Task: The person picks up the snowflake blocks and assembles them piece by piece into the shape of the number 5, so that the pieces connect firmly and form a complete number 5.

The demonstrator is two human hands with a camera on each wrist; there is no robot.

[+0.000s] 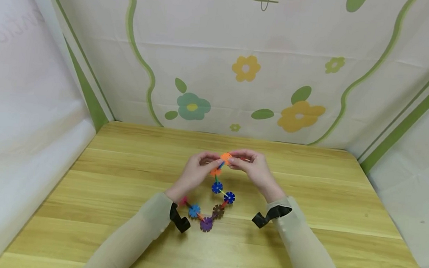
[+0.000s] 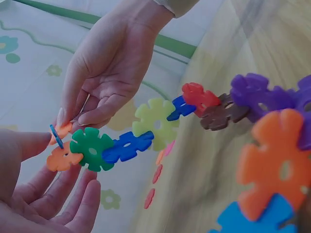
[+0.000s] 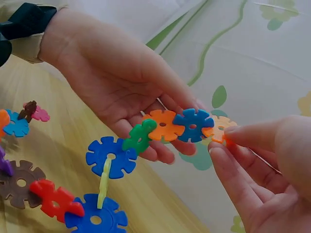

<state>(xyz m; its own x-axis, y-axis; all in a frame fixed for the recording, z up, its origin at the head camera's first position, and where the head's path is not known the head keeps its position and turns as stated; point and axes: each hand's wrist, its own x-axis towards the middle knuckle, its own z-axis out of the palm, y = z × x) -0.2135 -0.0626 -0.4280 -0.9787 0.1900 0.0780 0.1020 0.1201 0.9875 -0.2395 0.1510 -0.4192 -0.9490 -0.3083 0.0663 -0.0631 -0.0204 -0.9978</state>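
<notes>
Notched plastic snowflake discs are joined edge to edge in a multicoloured chain. My left hand (image 1: 193,171) pinches the chain near its far end, at a blue disc (image 3: 194,124) and an orange disc (image 3: 163,124). Thumb and fingers of my right hand (image 1: 254,168) pinch the end orange disc (image 3: 221,128), which meets the blue one. From the left hand, the chain runs through a green disc (image 2: 92,149), dark blue discs (image 1: 217,188) with a yellow one between, then red, a brown disc (image 1: 218,211) and a purple disc (image 1: 206,224). A light blue disc (image 1: 194,211) and a pink disc (image 1: 183,201) follow.
Several loose red, pink and orange discs (image 2: 157,174) lie in a row on the wooden table (image 1: 303,252), mostly hidden behind the right hand in the head view. A flower-printed white cloth (image 1: 213,65) stands along the back and sides. Black straps (image 1: 270,215) hang from both wrists.
</notes>
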